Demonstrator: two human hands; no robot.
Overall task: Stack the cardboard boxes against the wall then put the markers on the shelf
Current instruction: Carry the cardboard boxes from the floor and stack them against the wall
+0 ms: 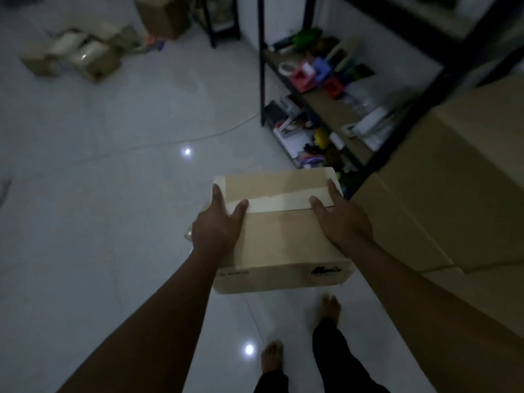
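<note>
We observe the taped cardboard box point(279, 231) held above the white tiled floor point(113, 194), left hand point(217, 228) and right hand point(341, 219) gripping opposite sides, beside stacked large cartons point(453, 177).

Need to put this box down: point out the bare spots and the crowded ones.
Bare floor runs between the scattered boxes and the held box, gripped by left hand and right hand. The shelf is crowded; the large boxes fill the right.

Matt cardboard box point(279, 236), glossy tiled floor point(113, 194)
</note>
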